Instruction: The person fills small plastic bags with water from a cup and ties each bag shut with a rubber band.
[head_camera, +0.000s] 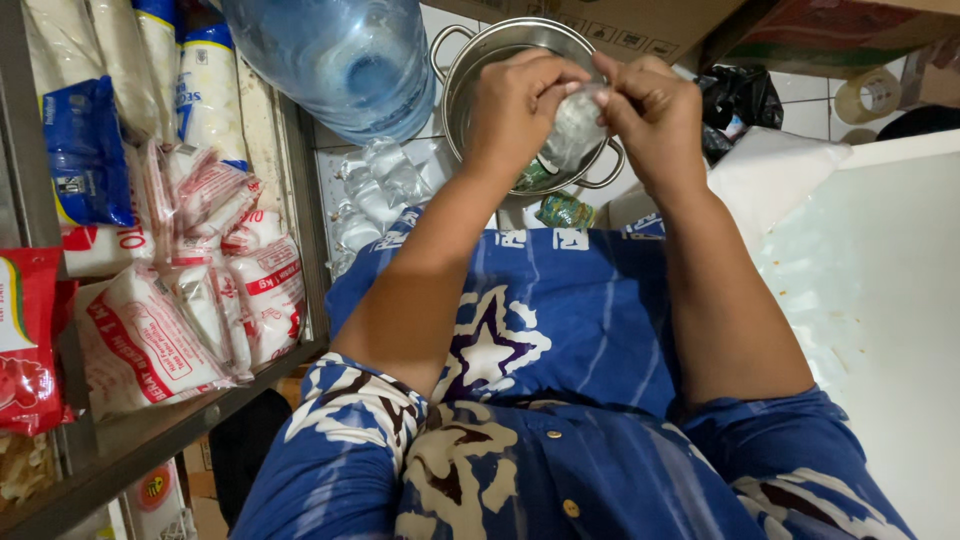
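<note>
While one big clear water jug (335, 60) lies at the shelf's far end, you hold one small clear plastic bag (577, 125) over the single steel pot (478, 60), left hand (520, 100) and right hand (650, 105) both pinching its top. You seem to be tying it shut; next likely calls for a firm twist. About four filled bags (375, 190) lie beside the pot.

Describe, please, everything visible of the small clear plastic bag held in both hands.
The small clear plastic bag looks thin, crinkled and glossy, with something pale inside. It hangs upright above the steel pot. The left hand and right hand pinch its top, fingertips close together. Its lower end hangs free.
</note>
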